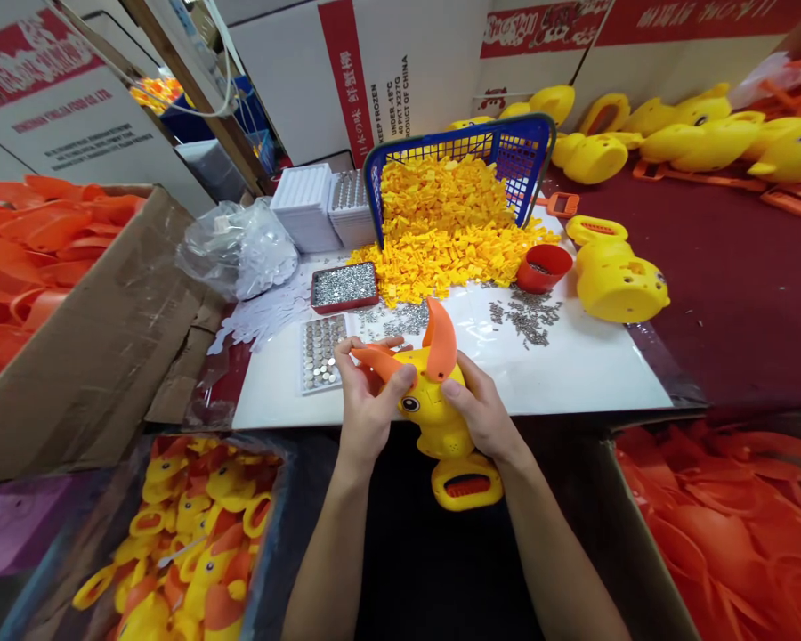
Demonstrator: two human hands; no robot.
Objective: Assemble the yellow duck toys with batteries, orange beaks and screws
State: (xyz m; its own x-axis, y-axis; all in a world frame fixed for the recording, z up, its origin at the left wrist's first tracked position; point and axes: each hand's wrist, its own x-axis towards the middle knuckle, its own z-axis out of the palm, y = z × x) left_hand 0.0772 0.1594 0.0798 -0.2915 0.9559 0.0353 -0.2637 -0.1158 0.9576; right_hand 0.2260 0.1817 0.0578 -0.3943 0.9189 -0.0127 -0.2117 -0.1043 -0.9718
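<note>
A yellow animal-shaped toy with an eye, two curved orange flaps and a ring handle is held over the table's front edge. My left hand is closed on its head, the thumb by the eye and the fingers around the left orange flap. On the other side my right hand grips the body, its thumb near the base of the upright orange flap. The handle hangs toward me. Just beyond my left fingers lies a white tray of round silver cells.
A blue basket spills small yellow parts. Nearby are a red tray of screws, a red cup and another yellow toy. Boxes hold orange parts at right and finished-looking toys at lower left.
</note>
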